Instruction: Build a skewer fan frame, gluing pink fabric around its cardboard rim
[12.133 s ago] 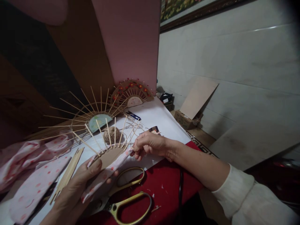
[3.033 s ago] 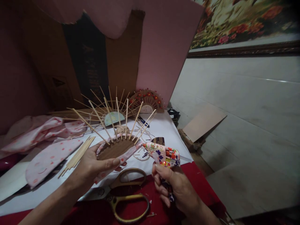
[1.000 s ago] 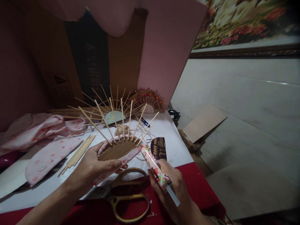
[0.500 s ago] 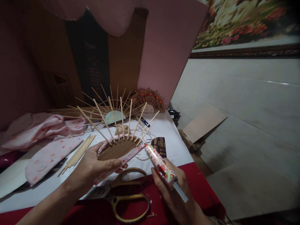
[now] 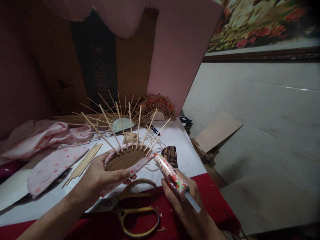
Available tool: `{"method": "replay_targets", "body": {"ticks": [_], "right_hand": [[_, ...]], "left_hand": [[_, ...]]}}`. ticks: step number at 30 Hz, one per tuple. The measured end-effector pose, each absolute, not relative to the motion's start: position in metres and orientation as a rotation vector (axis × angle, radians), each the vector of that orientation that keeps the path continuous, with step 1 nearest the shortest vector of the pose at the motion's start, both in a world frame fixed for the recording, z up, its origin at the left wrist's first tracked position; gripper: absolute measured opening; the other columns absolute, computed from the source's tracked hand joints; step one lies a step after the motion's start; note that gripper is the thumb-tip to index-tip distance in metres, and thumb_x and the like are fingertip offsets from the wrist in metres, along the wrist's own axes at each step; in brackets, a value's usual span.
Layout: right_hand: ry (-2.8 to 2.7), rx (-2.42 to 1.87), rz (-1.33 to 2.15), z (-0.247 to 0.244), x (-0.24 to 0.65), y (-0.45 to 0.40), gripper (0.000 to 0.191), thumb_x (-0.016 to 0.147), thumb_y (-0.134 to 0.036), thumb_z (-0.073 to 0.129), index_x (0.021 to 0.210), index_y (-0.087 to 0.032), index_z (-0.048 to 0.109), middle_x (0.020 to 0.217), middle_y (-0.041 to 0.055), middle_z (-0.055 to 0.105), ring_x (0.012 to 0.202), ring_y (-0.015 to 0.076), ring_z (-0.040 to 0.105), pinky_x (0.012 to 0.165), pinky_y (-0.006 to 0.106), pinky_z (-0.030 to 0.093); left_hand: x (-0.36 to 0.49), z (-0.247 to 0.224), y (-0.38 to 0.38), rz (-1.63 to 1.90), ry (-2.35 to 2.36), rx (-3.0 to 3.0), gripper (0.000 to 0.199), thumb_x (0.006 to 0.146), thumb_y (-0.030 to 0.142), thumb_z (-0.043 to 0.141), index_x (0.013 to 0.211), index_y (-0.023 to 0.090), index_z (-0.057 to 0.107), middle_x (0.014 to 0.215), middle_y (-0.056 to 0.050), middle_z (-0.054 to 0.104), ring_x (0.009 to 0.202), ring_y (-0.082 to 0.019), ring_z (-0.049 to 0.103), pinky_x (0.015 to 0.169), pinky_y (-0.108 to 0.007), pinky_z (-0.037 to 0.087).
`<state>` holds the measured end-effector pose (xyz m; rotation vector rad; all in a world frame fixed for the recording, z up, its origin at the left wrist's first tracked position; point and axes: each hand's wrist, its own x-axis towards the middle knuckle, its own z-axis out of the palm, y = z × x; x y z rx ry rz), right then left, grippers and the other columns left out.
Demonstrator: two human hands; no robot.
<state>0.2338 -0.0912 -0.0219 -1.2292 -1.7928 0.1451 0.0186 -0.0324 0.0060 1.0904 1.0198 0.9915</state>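
My left hand (image 5: 96, 175) grips a half-round cardboard piece (image 5: 127, 160) by its left and lower edge. Pink spotted cloth wraps its rim, and several thin wooden sticks (image 5: 120, 125) fan up from it. My right hand (image 5: 186, 200) is closed round a hot glue gun (image 5: 170, 171) with a colourful pattern. A clear glue stick (image 5: 192, 202) pokes out of its back end. The gun's orange tip is at the right corner of the cardboard piece; whether it touches cannot be made out. Large scissors (image 5: 140, 211) with gold-coloured handles lie below the piece.
At left lie a pink spotted half-round piece (image 5: 53, 171), loose sticks (image 5: 82, 165) and crumpled pink cloth (image 5: 55, 136). Behind stand a stick fan with a pale-green base (image 5: 122, 125) and a brown arch with red flowers (image 5: 160, 100). Twine (image 5: 130, 137) and a dark card (image 5: 170, 155) lie between.
Almost nothing differs. The glue gun and the cardboard piece keep their places, with only a very slight shift in the sticks.
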Motion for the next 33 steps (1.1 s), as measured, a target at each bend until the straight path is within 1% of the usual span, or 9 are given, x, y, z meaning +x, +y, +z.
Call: {"method": "replay_targets", "body": {"ticks": [4,7,13,16,19,23,28,30,33], "right_hand": [[-1.766,-1.211,0.242,-0.020,0.233,-0.091,0.012,0.089,-0.024,0.047,0.083,-0.026,0.058,0.069,0.0026,0.061,0.058,0.0186,0.060,0.051,0.027,0.053],[-1.764,-1.232,0.268,-0.015,0.232,-0.092,0.015,0.089,-0.025,0.046,0.084,-0.026,0.061,0.067,0.0027,0.060,0.057,0.0183,0.060,0.049,0.026,0.052],[-1.754,-1.231,0.281,-0.017,0.232,-0.094,0.020,0.089,-0.028,0.046,0.086,-0.024,0.065,0.066,0.0045,0.062,0.059,0.0182,0.061,0.052,0.024,0.053],[-1.678,-1.235,0.194,-0.029,0.235,-0.095,0.020,0.087,-0.032,0.049,0.092,-0.023,0.066,0.074,0.0073,0.065,0.070,0.0223,0.064,0.056,0.027,0.055],[-1.665,-1.231,0.179,-0.036,0.236,-0.094,0.018,0.085,-0.032,0.053,0.093,-0.025,0.067,0.079,0.0073,0.068,0.079,0.0259,0.065,0.058,0.030,0.057],[-1.681,-1.251,0.247,-0.040,0.238,-0.095,0.017,0.085,-0.029,0.055,0.093,-0.024,0.069,0.083,0.0067,0.069,0.081,0.0252,0.066,0.064,0.030,0.058],[-1.644,-1.298,0.166,-0.057,0.244,-0.100,0.028,0.083,-0.032,0.057,0.109,-0.023,0.065,0.104,0.0102,0.066,0.094,0.0272,0.064,0.078,0.038,0.058],[-1.671,-1.277,0.143,-0.063,0.246,-0.101,0.028,0.084,-0.031,0.057,0.109,-0.024,0.066,0.108,0.0100,0.065,0.099,0.0273,0.063,0.082,0.039,0.056],[-1.719,-1.249,0.147,-0.060,0.245,-0.099,0.024,0.086,-0.031,0.053,0.102,-0.024,0.069,0.106,0.0094,0.066,0.097,0.0266,0.063,0.080,0.037,0.057]], "left_hand": [[0.021,0.007,-0.032,1.013,1.018,1.084,0.059,0.051,0.023,0.082,0.105,0.017,0.060,0.076,-0.007,0.073,0.062,-0.023,0.067,0.055,-0.030,0.053],[0.024,0.008,-0.034,1.045,1.036,1.065,0.058,0.050,0.023,0.082,0.103,0.017,0.060,0.073,-0.006,0.072,0.059,-0.021,0.066,0.052,-0.028,0.052],[0.027,0.011,-0.037,1.073,1.060,1.041,0.056,0.048,0.022,0.082,0.100,0.016,0.062,0.068,-0.005,0.072,0.055,-0.021,0.066,0.051,-0.028,0.053],[0.024,0.011,-0.035,1.050,1.065,1.043,0.059,0.048,0.023,0.083,0.102,0.017,0.061,0.067,-0.004,0.072,0.056,-0.021,0.066,0.052,-0.028,0.053],[0.020,0.008,-0.031,0.990,1.029,1.085,0.058,0.051,0.023,0.082,0.104,0.017,0.059,0.075,-0.007,0.073,0.062,-0.023,0.067,0.057,-0.030,0.054],[0.018,0.006,-0.030,0.992,1.014,1.092,0.059,0.053,0.023,0.082,0.107,0.016,0.057,0.076,-0.008,0.073,0.064,-0.023,0.067,0.056,-0.029,0.054],[0.020,0.006,-0.032,1.015,1.038,1.066,0.056,0.052,0.022,0.083,0.102,0.016,0.059,0.073,-0.007,0.073,0.061,-0.022,0.067,0.055,-0.028,0.054],[0.020,0.007,-0.032,1.017,1.038,1.072,0.051,0.053,0.022,0.082,0.098,0.017,0.060,0.072,-0.006,0.073,0.061,-0.021,0.067,0.055,-0.027,0.054],[0.019,0.010,-0.032,0.996,1.038,1.077,0.045,0.054,0.021,0.082,0.094,0.019,0.062,0.074,-0.004,0.073,0.062,-0.020,0.067,0.058,-0.027,0.054]]}}
